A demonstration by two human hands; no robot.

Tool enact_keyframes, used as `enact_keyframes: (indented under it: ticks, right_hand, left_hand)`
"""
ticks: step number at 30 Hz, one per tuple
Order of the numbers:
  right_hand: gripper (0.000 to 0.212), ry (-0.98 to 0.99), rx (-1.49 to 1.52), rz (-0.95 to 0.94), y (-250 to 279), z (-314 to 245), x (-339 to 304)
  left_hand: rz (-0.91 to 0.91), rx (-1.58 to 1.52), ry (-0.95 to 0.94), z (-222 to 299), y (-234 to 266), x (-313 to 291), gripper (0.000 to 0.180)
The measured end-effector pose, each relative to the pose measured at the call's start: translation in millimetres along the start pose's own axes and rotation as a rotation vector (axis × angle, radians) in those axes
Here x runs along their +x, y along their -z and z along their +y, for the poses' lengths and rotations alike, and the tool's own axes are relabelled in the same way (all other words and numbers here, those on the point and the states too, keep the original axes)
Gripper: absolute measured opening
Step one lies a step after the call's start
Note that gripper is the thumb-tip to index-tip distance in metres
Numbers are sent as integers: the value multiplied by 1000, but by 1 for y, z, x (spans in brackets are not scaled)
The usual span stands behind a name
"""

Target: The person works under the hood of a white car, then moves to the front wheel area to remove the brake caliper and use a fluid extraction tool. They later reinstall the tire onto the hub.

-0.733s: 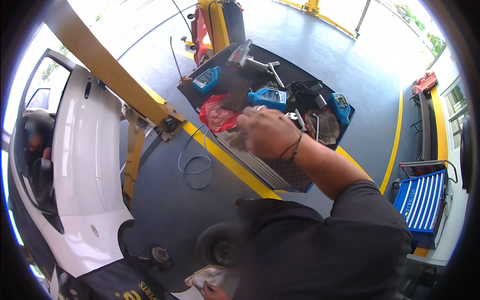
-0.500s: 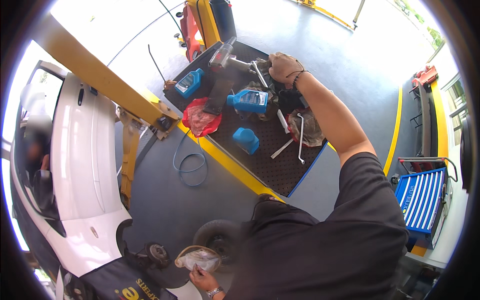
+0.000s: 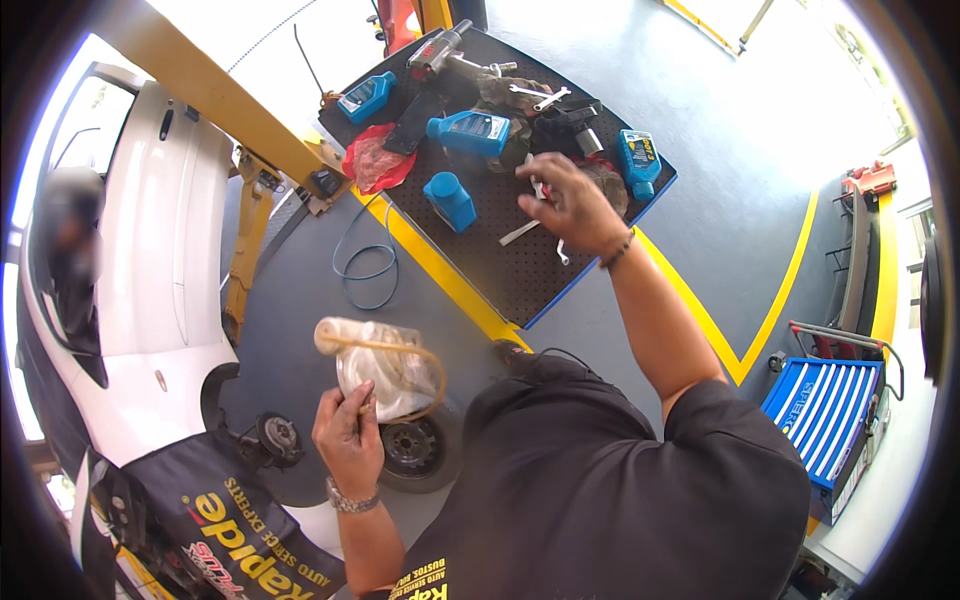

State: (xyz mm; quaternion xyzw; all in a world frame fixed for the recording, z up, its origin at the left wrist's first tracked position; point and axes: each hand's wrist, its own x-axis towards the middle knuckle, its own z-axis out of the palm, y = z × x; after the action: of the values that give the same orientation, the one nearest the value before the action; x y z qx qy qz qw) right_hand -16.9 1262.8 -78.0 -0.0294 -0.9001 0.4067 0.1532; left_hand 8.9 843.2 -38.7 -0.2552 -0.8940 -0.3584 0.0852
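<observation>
My left hand (image 3: 350, 440) is raised in front of me. Its thumb and fingers pinch a clear plastic bottle (image 3: 385, 375) that has a yellowish tube looped round it. My right hand (image 3: 575, 205) hovers over a dark perforated tray table (image 3: 530, 285), fingers apart. Beneath it is a long wrench (image 3: 563, 252), partly hidden by the hand, beside a flat metal strip (image 3: 518, 234). A grimy rag (image 3: 608, 185) lies just beyond. Farther off are two small wrenches (image 3: 548, 98) on dark cloths and a black part (image 3: 568, 130).
Blue bottles (image 3: 472, 132) stand or lie about the table, near an impact wrench (image 3: 432, 58) and red rag (image 3: 378, 160). At left are a yellow lift post (image 3: 215, 90) and white car (image 3: 165, 260) with a person. A wheel (image 3: 415, 450) lies below; a blue tool cabinet (image 3: 825, 415) stands right.
My left hand has lifted the clear bottle up and forward. My right hand has come back from the table's far side toward the long wrench. The view has shifted.
</observation>
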Motion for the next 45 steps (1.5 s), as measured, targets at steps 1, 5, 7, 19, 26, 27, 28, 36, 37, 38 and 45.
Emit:
enact_keyframes:
  ticks: [1, 5, 7, 19, 26, 27, 28, 36, 37, 38, 45]
  right_hand:
    - [47, 1, 49, -68, -3, -6, -28]
    - [63, 110, 169, -222, -2, -6, -72]
    - [70, 109, 331, -252, 2, -7, -67]
    - [64, 133, 421, -376, 52, 12, -13]
    - [58, 280, 333, -373, 54, 40, 4]
    - [60, 270, 304, -410, 58, 40, 5]
    - [62, 270, 275, -450, 62, 38, 7]
    - [43, 681, 384, -429, 87, 5, 60]
    - [41, 812, 323, -412, 84, -7, 73]
    - [40, 814, 305, -436, 79, -15, 87]
    - [34, 759, 419, -646, 53, -68, 142]
  left_hand:
    - [8, -77, -96, 8, -3, 11, 28]
    - [-109, -133, -294, 48, -32, 52, 25]
    - [-146, -174, -303, 66, -53, 68, 24]
    - [-179, -302, -414, 93, -139, 108, 28]
    - [-140, -369, -348, 89, -158, 107, 31]
    - [-79, -398, -339, 89, -157, 104, 31]
    - [-9, -421, -330, 88, -152, 101, 32]
    - [293, 6, 156, 127, -55, 105, 25]
    - [324, 36, 192, 135, -43, 114, 25]
    - [365, 25, 189, 148, -39, 127, 22]
    - [176, -330, -23, 183, -37, 188, 16]
